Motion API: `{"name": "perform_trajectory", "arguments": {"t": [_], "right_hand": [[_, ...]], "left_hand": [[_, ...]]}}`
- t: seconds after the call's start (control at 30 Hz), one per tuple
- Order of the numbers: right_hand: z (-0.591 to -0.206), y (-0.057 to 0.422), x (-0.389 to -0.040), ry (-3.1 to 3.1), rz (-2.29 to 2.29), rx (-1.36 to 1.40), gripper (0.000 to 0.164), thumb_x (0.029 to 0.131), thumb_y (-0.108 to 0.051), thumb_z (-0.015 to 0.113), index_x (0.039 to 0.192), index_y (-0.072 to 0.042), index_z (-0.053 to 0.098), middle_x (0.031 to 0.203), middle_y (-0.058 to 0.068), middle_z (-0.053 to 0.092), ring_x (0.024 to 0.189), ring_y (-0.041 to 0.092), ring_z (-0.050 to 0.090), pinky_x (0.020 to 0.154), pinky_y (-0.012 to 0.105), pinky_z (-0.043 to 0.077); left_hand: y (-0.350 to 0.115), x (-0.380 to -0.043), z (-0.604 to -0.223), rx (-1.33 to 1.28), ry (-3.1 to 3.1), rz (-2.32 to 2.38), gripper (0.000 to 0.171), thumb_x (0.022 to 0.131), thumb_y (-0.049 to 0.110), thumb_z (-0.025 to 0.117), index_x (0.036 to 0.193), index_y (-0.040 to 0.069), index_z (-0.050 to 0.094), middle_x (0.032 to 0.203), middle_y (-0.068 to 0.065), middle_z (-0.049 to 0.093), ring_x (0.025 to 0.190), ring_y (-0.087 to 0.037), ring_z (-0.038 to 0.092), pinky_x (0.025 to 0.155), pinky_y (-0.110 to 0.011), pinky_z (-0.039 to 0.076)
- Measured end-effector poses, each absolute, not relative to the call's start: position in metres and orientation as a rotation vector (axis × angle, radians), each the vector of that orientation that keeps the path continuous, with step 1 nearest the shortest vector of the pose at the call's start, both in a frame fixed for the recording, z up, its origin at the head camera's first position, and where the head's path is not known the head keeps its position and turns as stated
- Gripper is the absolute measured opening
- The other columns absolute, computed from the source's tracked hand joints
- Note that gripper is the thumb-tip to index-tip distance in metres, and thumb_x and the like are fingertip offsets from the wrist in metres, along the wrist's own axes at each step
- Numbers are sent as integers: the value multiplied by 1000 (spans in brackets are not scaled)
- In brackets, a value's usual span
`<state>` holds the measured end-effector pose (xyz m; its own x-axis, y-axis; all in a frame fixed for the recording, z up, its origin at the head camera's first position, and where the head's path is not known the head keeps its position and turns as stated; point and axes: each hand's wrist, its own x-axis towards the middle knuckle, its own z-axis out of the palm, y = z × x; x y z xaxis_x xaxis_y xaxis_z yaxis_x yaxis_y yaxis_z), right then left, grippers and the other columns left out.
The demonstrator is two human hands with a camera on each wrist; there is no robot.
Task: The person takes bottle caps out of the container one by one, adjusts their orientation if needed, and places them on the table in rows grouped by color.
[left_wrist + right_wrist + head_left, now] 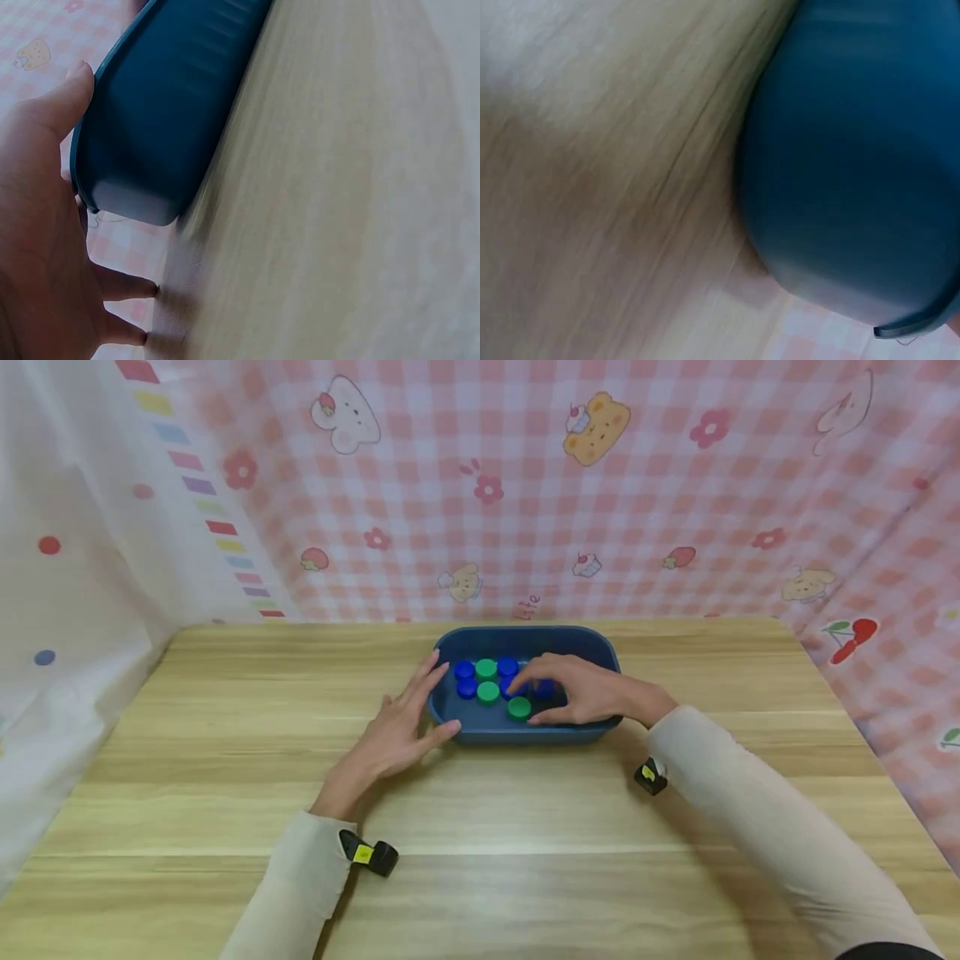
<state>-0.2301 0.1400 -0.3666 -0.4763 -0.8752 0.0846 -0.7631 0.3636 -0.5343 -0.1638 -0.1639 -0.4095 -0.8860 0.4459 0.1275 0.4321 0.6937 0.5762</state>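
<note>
A dark blue oval tub (495, 733) stands on the wooden table. Inside lie several blue caps (466, 671) and green caps (487, 693), mostly grouped toward its left half. My right hand (581, 689) reaches in over the right rim, with its index finger and thumb at either side of the frontmost green cap (519, 708), pinching it. Another blue cap (544, 689) is partly hidden beneath that hand. With fingers spread, my left hand (397, 731) rests against the tub's left end. In the left wrist view, its thumb (71, 101) touches the rim.
The wood-grained table (480, 860) extends around the tub on both sides and in front. Behind it hangs a pink checked cloth (480, 527) with cartoon prints. Both wrists wear small black cameras (367, 853). The right wrist view shows the tub's outer wall (855, 165), hiding the fingers.
</note>
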Motion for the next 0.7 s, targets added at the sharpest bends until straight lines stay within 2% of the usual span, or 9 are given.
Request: {"name": "perform_trajectory", "arguments": {"t": [0.57, 0.7], "right_hand": [[-373, 133, -236, 2458, -580, -1392, 47, 81, -27, 78, 124, -20, 62, 117, -3, 58, 102, 15, 51, 89, 39, 45], [-378, 132, -236, 2440, -615, -1392, 45, 81, -24, 79, 123, -20, 63, 117, -5, 57, 100, 15, 52, 95, 40, 42]], "left_hand": [[-162, -163, -407, 730, 2872, 987, 81, 91, 67, 42, 154, 26, 11, 159, 14, -5, 142, -29, 19, 98, -76, 12], [-162, -163, -408, 722, 2870, 991, 80, 91, 66, 42, 154, 27, 11, 159, 14, -6, 142, -29, 18, 99, -75, 11]]}}
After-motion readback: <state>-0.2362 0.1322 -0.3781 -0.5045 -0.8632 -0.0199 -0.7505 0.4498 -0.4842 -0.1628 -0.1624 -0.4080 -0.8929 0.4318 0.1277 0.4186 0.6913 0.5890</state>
